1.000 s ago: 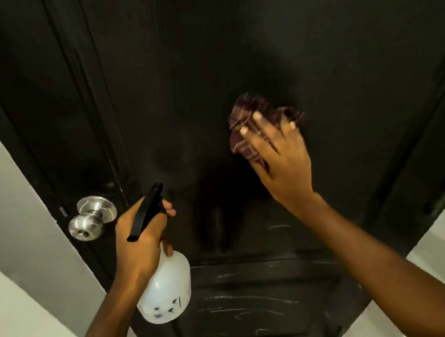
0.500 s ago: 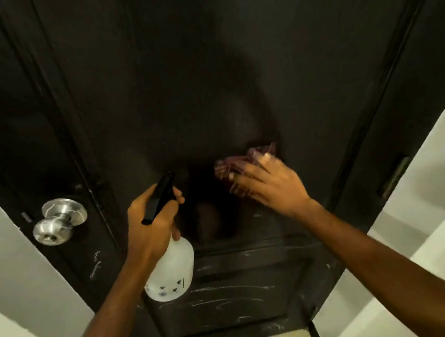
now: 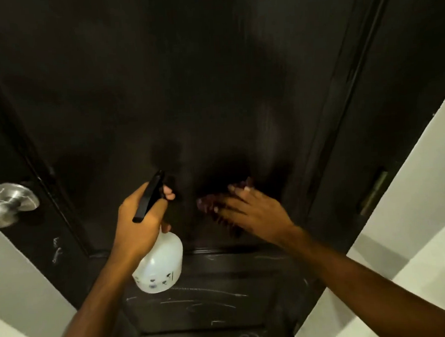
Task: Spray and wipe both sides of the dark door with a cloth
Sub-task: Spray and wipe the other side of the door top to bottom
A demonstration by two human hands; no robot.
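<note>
While the right hand (image 3: 256, 213) presses the cloth (image 3: 210, 204) with straight fingers against the dark door (image 3: 209, 77) at centre frame, the left hand (image 3: 138, 221) grips the spray bottle (image 3: 159, 264) beside it. Wiping is under way; next, I judge, the streaked lower panel (image 3: 212, 303) needs a pass.

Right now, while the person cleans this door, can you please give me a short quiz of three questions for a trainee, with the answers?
1. True or false: the left hand grips the spray bottle.
2. What does the right hand press flat against the dark door? A. a sponge B. a dark red cloth C. a brush
3. Fill in: the silver door knob is at the ___ edge of the view.
Key: 1 true; 2 B; 3 left.
</note>
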